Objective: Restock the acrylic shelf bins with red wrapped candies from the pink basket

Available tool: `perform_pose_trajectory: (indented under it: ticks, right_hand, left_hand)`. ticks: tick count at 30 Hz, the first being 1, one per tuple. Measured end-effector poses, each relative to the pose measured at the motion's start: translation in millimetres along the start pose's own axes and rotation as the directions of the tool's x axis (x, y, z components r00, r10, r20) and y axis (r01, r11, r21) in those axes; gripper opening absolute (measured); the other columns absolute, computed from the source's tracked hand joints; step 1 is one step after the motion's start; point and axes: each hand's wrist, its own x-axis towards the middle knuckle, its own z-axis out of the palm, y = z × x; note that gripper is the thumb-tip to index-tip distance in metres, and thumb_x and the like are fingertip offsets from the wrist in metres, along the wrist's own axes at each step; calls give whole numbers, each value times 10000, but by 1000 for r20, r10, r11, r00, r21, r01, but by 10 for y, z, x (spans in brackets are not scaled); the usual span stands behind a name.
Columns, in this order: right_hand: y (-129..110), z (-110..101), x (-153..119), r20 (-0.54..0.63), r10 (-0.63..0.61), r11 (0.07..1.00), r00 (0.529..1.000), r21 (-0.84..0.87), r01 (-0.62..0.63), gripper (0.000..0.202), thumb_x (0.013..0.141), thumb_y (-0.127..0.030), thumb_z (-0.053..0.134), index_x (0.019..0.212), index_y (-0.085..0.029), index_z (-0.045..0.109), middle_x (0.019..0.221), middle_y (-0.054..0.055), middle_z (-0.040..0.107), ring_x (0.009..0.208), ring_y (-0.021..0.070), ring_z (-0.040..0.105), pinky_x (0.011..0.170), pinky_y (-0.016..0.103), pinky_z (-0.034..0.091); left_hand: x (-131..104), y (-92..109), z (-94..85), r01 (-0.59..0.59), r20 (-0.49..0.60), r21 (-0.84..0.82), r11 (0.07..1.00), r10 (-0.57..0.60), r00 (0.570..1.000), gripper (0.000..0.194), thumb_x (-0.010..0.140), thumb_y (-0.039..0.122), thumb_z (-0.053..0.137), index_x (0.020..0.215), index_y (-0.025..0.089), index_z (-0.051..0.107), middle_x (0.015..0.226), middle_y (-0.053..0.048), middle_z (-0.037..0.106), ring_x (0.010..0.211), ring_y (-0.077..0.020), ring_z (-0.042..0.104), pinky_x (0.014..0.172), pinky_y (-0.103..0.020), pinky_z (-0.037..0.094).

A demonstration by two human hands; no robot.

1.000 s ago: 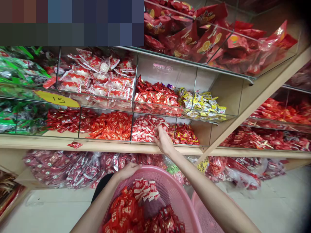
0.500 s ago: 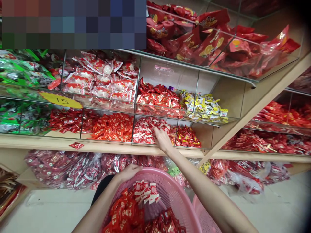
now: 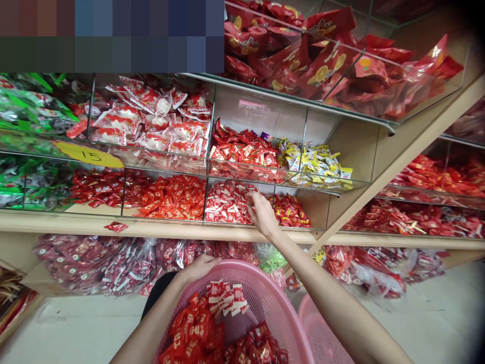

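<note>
My left hand (image 3: 200, 267) is closed around the far-left rim of a pink mesh plastic basket (image 3: 282, 298). Inside the basket lie orange-red wrapped candies (image 3: 195, 328), darker red wrapped candies (image 3: 259, 344) and a small group of red-and-white wrapped candies (image 3: 227, 298). Over the lower shelf, my right hand (image 3: 262, 215) reaches to a bin of red-and-white candies (image 3: 229, 202). Its fingers are loosely bent and a little apart at the right side of the pile, and no candy shows in them. The palm is turned from view.
Clear dividers separate the neighbouring bins of orange-red candies (image 3: 174, 197) and red-yellow candies (image 3: 291, 211). A loose red packet (image 3: 115, 226) lies on the wooden ledge (image 3: 182, 230). Bagged candies (image 3: 79, 258) sit below. Another pink basket (image 3: 322, 328) stands behind my right forearm.
My right hand has shifted slightly right across the red-and-white candies, and its fingers have loosened. My left hand stays on the basket rim.
</note>
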Motion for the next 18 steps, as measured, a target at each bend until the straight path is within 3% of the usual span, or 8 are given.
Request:
perform_pose_trajectory:
  ticks: [5,11,15,18]
  right_hand:
    - [11,-26,30,-70,46,996,996,81,-41,292,797,-152,389,1085,-185,425,871,58,562,838,204,482,739,321,378]
    - [-166,-304,-100,-112,68,964,991,262,-36,299,806,-174,403,1103,-202,394,844,38,538,829,181,496,762,325,391]
    - [-330,-367,-443,31,98,844,995,526,-99,340,801,-196,420,1128,-206,327,835,22,512,772,141,520,710,289,427]
    - [-368,-212,-805,210,102,762,972,611,-213,373,795,-188,417,1147,-206,294,819,10,507,705,115,521,641,249,437]
  left_hand:
    - [-35,50,-6,-5,4,-20,1000,5,1000,555,647,640,487,713,108,631,565,7,548,518,-107,419,521,-223,295]
    - [-75,130,-8,11,15,-28,1000,-11,1000,537,649,628,493,705,113,634,583,-1,570,538,-120,447,538,-233,317]
    - [-65,127,-1,-20,28,-31,999,21,999,527,671,616,477,709,113,631,578,2,558,536,-114,433,538,-233,313]
    - [-61,128,8,5,-1,-25,1000,-5,1000,528,661,618,485,702,113,633,583,2,554,545,-115,431,542,-233,310]
